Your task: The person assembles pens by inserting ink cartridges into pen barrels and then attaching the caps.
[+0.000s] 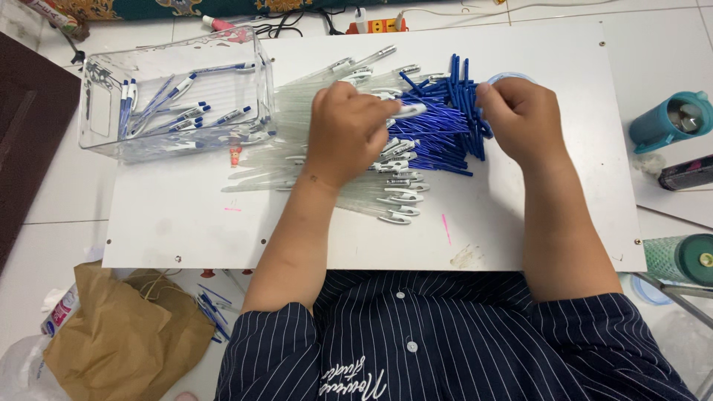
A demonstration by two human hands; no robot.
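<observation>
My left hand (345, 134) rests over a heap of clear pen barrels (319, 167) on a white board (186, 223). Its fingers grip one clear barrel with a white clip (408, 111) that points to the right. My right hand (520, 119) is closed at the right edge of a pile of blue ink refills (438, 130), its fingertips pinching among them; I cannot tell whether it holds one. The two hands are a short gap apart. A clear plastic bin (111, 141) at the board's far left holds several assembled blue and white pens (182, 111).
A brown paper bag (126, 334) and a few loose pens (212, 308) lie on the tiled floor at lower left. A teal bottle (668, 119) and a green bottle (679, 256) lie to the right. A power strip (375, 26) and cables sit beyond the board.
</observation>
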